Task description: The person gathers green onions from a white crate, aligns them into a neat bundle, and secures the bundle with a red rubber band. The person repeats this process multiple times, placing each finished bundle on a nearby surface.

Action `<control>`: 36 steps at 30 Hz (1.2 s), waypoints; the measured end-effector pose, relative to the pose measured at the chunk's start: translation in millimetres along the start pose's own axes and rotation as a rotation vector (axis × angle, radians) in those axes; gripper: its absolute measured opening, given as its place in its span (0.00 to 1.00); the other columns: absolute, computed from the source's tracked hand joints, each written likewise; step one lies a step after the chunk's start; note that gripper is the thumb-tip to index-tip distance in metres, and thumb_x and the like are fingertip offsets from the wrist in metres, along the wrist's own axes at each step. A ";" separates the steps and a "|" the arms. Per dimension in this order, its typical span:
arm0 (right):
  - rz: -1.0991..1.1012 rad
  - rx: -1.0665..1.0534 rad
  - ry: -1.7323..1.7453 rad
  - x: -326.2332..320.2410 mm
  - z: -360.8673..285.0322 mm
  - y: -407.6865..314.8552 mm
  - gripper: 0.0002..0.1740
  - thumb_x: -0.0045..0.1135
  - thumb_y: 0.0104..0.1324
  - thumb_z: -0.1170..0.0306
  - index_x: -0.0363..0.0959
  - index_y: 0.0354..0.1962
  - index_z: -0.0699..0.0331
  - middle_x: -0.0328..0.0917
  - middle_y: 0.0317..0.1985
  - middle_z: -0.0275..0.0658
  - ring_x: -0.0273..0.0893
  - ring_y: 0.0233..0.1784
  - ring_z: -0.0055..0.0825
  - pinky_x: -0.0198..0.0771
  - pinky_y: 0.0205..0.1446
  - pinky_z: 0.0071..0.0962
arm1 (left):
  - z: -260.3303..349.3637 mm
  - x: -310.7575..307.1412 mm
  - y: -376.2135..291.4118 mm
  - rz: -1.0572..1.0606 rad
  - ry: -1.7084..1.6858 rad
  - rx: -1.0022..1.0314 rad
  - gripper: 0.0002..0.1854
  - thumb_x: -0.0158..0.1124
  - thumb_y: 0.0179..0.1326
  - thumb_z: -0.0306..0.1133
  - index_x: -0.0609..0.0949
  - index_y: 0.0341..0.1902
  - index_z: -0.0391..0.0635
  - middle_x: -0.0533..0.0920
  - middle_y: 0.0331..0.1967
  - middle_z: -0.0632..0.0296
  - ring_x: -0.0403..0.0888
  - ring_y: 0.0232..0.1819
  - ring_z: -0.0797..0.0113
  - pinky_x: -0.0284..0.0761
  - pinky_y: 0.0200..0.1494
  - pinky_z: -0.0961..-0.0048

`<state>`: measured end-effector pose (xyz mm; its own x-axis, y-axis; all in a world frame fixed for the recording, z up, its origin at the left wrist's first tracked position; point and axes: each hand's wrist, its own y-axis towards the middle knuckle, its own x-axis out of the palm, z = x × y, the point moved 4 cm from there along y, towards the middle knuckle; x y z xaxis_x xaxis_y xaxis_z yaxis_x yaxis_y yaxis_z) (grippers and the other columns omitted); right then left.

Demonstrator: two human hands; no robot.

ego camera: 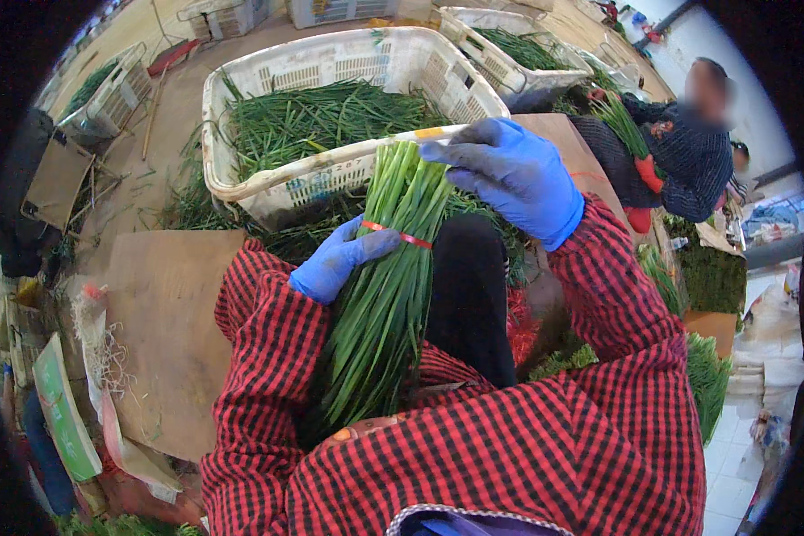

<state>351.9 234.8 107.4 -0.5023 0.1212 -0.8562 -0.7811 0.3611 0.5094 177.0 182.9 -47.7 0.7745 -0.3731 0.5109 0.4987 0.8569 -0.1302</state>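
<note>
A thick bundle of green garlic chives (392, 295) stands slanted in front of me, cut pale ends up, with a red tie (396, 234) around its upper part. My left hand (348, 258), in a blue glove, grips the bundle at the tie, its thumb across the front. My right hand (509, 177), in a blue glove soiled on the fingers, is at the top right of the bundle, fingertips at the cut ends. Whether it pinches a stalk cannot be told. The leaves hang down towards my lap.
A white plastic crate (355, 161) of loose chives stands just ahead, with another crate (509, 57) behind it at the right. Brown boards (167, 335) lie at the left. A co-worker (683, 147) sits at the right, holding a bunch. Tied chives (707, 382) lie at my right side.
</note>
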 end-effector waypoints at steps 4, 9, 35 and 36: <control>-0.210 -0.237 -0.112 1.7 -0.5 1.7 0.18 0.60 0.55 0.69 0.77 0.46 0.51 0.76 0.39 0.36 0.76 0.41 0.37 0.74 0.43 0.33 | 4.3 16.9 4.0 -0.010 0.088 -0.069 0.29 0.66 0.58 0.42 0.72 0.59 0.40 0.79 0.50 0.62 0.77 0.48 0.72 0.73 0.54 0.72; -0.354 -0.431 -0.308 -1.4 9.5 -3.1 0.10 0.54 0.56 0.68 0.74 0.37 0.54 0.74 0.33 0.35 0.76 0.38 0.34 0.75 0.37 0.31 | 3.6 35.3 7.4 -0.011 0.048 -0.100 0.29 0.67 0.57 0.44 0.72 0.58 0.42 0.79 0.48 0.62 0.78 0.47 0.72 0.74 0.53 0.71; -0.113 0.137 -0.469 -155.9 178.7 -71.8 0.21 0.49 0.64 0.76 0.70 0.56 0.58 0.75 0.46 0.42 0.75 0.49 0.31 0.70 0.51 0.26 | 23.6 14.5 4.8 0.328 0.285 0.119 0.32 0.77 0.47 0.39 0.73 0.52 0.38 0.81 0.44 0.59 0.79 0.42 0.72 0.76 0.48 0.72; -0.078 0.165 -0.490 -164.5 185.4 -74.6 0.21 0.49 0.64 0.75 0.70 0.55 0.58 0.75 0.46 0.41 0.75 0.49 0.31 0.70 0.51 0.26 | 23.4 12.7 3.6 0.360 0.338 0.133 0.33 0.77 0.46 0.41 0.73 0.52 0.38 0.81 0.44 0.59 0.79 0.42 0.72 0.76 0.47 0.71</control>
<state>561.5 359.4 194.1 -0.1817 0.4925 -0.8511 -0.7203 0.5226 0.4561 179.5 189.6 -21.7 0.9816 -0.1218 0.1472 0.1408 0.9818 -0.1271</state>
